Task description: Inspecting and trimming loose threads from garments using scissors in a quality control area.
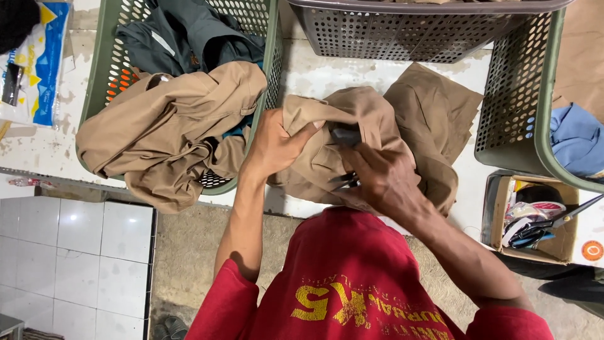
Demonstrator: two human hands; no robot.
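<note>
Red shirt [358,277] fills the foreground | left hand [274,146] grip pinching a fold of tan garment [352,119] to hold it taut on the desk [327,72] | right hand [384,179] grip pressed together around dark snips [345,181], working the cloth | more tan clothes heaped in green basket [100,69] at left.

The person wears a red short-sleeved shirt [352,277] with cracked yellow print across the chest, the lettering blocky and worn. The sleeves end just above the elbows, nearest the shirt's lower corners. Both forearms are bare, as are the left hand [274,146] and right hand [380,179], without rings or a watch.
</note>
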